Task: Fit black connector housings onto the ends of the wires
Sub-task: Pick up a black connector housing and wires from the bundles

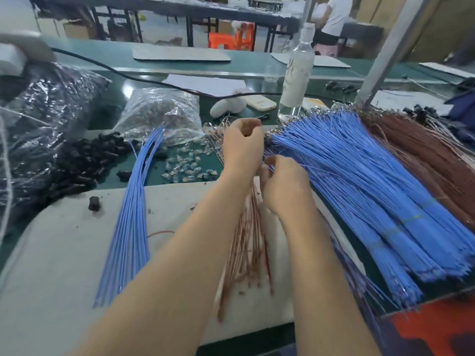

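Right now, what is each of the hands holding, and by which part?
The right hand seems to pinch blue wires near their far ends, at the pile's edge. The left hand is curled; what it grips cannot be told.

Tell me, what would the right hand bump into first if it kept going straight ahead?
Probably the left hand, curled just beyond it; the right hand, pinching blue wires, aims up-left. Depth unclear.

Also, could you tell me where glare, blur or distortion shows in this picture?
Head view: glare glints off the crinkled clear plastic bag of dark parts and the clear plastic bottle; the wide-angle lens likely tilts the grey metal post; the background is soft; the left hand and right hand are smeared, hiding their grip.
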`<state>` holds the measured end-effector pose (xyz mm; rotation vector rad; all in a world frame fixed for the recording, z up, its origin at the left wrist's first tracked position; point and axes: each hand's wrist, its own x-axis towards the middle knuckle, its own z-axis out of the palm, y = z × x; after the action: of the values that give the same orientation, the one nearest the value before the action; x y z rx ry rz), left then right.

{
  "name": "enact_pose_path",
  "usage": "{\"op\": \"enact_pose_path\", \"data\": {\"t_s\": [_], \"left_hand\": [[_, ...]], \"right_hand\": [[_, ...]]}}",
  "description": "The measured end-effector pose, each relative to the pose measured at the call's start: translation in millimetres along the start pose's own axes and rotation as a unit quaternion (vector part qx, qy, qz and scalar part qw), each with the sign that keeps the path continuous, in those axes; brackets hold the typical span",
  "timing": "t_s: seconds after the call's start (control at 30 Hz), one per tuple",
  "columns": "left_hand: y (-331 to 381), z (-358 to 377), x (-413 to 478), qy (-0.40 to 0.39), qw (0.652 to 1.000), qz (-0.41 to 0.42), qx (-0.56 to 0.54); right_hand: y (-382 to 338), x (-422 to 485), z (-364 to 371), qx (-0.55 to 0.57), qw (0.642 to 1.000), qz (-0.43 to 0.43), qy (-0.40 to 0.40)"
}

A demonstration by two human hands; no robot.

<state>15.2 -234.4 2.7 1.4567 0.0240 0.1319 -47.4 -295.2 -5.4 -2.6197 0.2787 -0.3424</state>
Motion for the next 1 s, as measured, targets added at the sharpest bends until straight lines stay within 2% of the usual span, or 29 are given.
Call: {"op": "enact_pose_path", "data": {"t_s": [0.1,0.3,0.4,0.47,0.53,0.63,0.7,0.77,0.87,0.93,1.0], "left_hand": [[17,-38,-1,0.027,0.999,0.013,-0.024],[25,-152,1,0.15,0.982,0.02,-0.11],[19,-195,0,0.224,0.964,0.001,-0.141],[14,-212,0,0.257,0.953,-0.012,-0.16],[10,-217,-1,0.274,0.948,-0.015,-0.163],[5,-208,1,0.249,0.963,-0.006,-0.104],[3,-200,2,0.206,0.978,0.018,-0.016],[2,-188,0,0.129,0.987,0.046,0.082],[1,-165,-8,0.012,0.982,0.085,0.168],[1,-153,-11,-0.004,0.974,0.1,0.202],[0,-149,-12,-0.007,0.977,0.076,0.201]], "right_hand": [[-31,4,7,0.034,0.998,-0.049,-0.023],[-111,-2,65,0.113,0.975,-0.163,-0.1],[-142,0,104,0.04,0.964,-0.21,-0.156],[-154,0,126,-0.046,0.962,-0.229,-0.142],[-162,0,138,-0.081,0.967,-0.217,-0.105],[-163,4,133,-0.018,0.975,-0.21,-0.069],[-156,13,112,0.141,0.972,-0.17,-0.085],[-142,23,87,0.275,0.946,-0.133,-0.11],[-110,32,61,0.285,0.95,-0.105,-0.075],[-93,32,55,0.295,0.95,-0.092,-0.037],[-83,26,55,0.29,0.951,-0.105,-0.011]]}}
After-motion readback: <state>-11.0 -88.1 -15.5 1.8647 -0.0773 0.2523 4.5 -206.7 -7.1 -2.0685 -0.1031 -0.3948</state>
